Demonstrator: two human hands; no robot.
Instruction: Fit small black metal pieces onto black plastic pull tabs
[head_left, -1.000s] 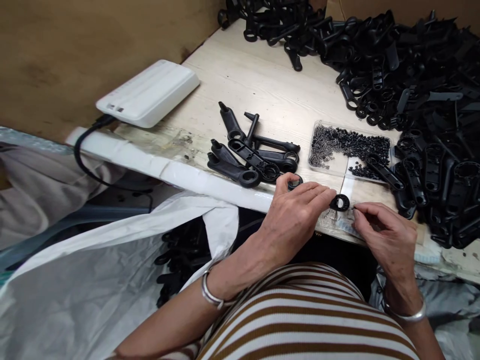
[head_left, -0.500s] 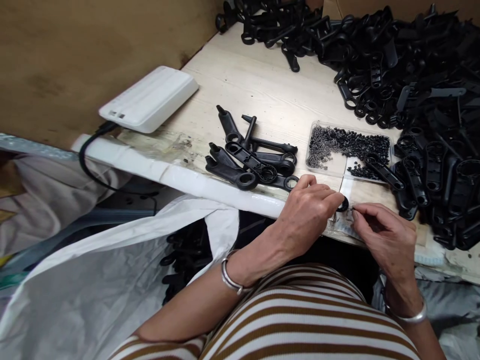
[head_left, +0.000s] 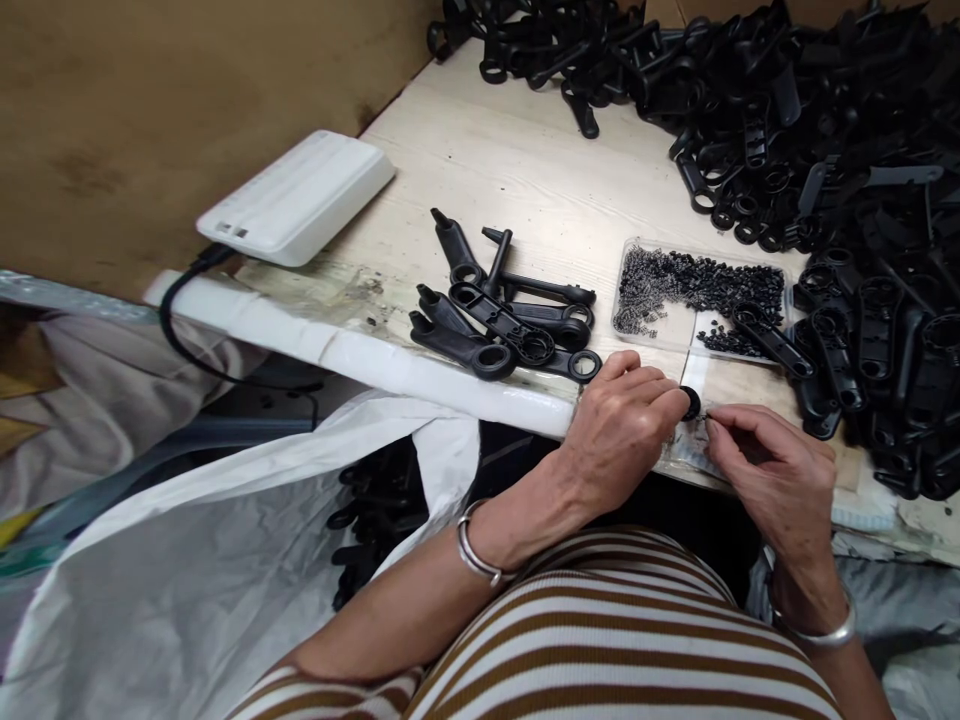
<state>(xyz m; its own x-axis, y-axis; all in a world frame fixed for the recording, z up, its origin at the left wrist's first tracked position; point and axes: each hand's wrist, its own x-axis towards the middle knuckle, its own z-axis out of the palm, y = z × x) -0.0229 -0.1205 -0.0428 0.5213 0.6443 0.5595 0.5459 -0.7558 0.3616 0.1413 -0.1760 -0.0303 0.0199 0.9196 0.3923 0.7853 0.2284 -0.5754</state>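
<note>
My left hand [head_left: 622,420] is closed around a black plastic handle [head_left: 690,403]; only its round ringed end shows past my fingers. Just right of that end, my right hand [head_left: 772,475] pinches something tiny between thumb and forefinger, too small to make out. A narrow gap separates the two. Behind my hands lies a clear plastic box [head_left: 694,335] holding small metal springs [head_left: 641,290] and tiny black pieces [head_left: 739,290]. One black handle [head_left: 772,340] rests across the box's front right corner. Left of my left hand, several black handles [head_left: 495,320] lie in a loose group.
A large heap of black handles [head_left: 862,200] covers the table's back and right. A white power bank [head_left: 296,195] with a black cable [head_left: 187,290] sits at the left. Below the padded table edge [head_left: 360,350] hangs a white sack [head_left: 225,560] with black parts inside.
Both hands stay nearly in place; the ringed end of the handle shows slightly more beside my left fingers. The view has shifted a little.
</note>
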